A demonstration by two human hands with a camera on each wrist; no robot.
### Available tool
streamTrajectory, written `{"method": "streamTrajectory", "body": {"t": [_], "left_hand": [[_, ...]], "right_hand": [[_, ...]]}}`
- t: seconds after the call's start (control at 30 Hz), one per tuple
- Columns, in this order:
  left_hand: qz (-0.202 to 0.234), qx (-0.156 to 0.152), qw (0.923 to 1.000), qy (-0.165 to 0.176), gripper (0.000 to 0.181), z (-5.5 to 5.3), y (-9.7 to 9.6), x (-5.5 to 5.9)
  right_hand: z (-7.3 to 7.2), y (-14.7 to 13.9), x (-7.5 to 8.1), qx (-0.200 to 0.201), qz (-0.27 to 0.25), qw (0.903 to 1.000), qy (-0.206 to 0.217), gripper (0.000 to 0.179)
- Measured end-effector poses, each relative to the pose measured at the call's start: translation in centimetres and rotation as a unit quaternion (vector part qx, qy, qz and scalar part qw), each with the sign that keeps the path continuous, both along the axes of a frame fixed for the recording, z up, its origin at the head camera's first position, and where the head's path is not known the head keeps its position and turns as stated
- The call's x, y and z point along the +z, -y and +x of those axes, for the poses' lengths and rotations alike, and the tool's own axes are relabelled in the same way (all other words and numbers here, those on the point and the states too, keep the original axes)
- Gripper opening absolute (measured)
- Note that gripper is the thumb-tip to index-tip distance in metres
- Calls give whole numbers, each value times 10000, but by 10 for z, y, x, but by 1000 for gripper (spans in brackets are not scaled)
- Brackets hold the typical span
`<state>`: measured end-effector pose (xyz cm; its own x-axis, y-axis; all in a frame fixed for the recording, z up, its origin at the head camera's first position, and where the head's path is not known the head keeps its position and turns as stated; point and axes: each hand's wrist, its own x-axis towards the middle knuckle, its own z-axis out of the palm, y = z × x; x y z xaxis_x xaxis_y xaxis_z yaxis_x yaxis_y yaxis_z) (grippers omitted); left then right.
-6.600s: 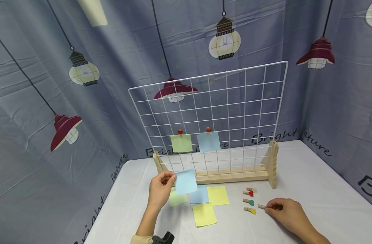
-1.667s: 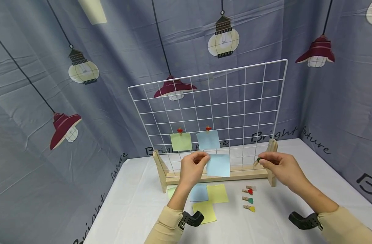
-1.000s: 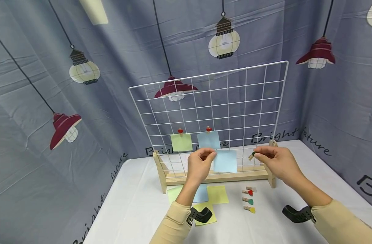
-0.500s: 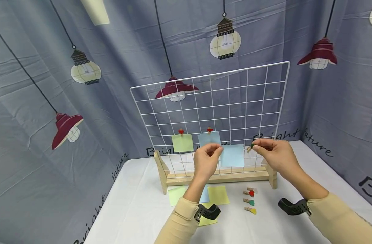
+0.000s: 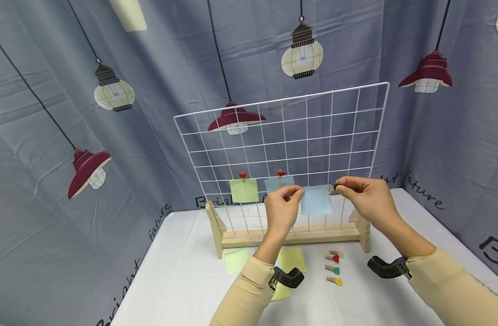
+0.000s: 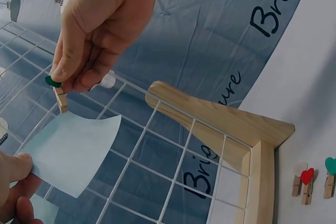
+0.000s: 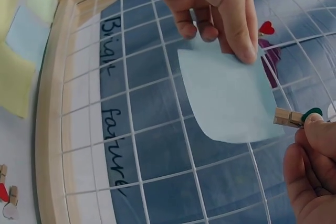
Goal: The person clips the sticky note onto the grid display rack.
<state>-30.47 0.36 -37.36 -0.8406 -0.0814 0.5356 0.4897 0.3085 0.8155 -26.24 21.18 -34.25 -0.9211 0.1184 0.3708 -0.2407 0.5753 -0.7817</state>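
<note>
My left hand (image 5: 282,210) pinches a light blue sticky note (image 5: 316,200) by its left edge, holding it up against the white wire grid (image 5: 318,136). From the right, my right hand (image 5: 369,197) pinches a small wooden clothespin (image 7: 287,117) by its end with a dark green heart. In the right wrist view the clothespin's tip is right at the note's edge; in the left wrist view it meets the note's top edge beside a grid wire. A green note (image 5: 244,191) and another blue note (image 5: 279,182), partly behind my left hand, hang from red-heart clothespins.
The grid stands in a wooden base (image 5: 291,236) on a white-covered table (image 5: 167,271). Yellow, green and blue notes lie in front of it, partly under my left forearm. Several heart clothespins (image 5: 333,269) lie in a column to their right. A patterned curtain (image 5: 142,149) surrounds the table.
The right hand has lifted a clothespin from the table and come up leftward to the note. The left hand has carried the blue note up and right from low over the table to the grid.
</note>
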Motion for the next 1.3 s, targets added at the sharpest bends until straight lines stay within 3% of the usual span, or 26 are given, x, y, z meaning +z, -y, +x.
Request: {"method": "streamTrajectory", "body": {"t": [0.53,0.8,1.3], "left_hand": [[323,85,9994,-102,6,-7,-13,13],[333,332,9986,-255,6,-8,-19,17],[155,587,9979,-234,7,-10,-24,19]], "right_hand": [[-12,10,15,-242,-92,9989,-403,32],[-16,11,20,-280,-87,9974,-662,29],[-24,19,25,-335,58,9951,-932,25]]}}
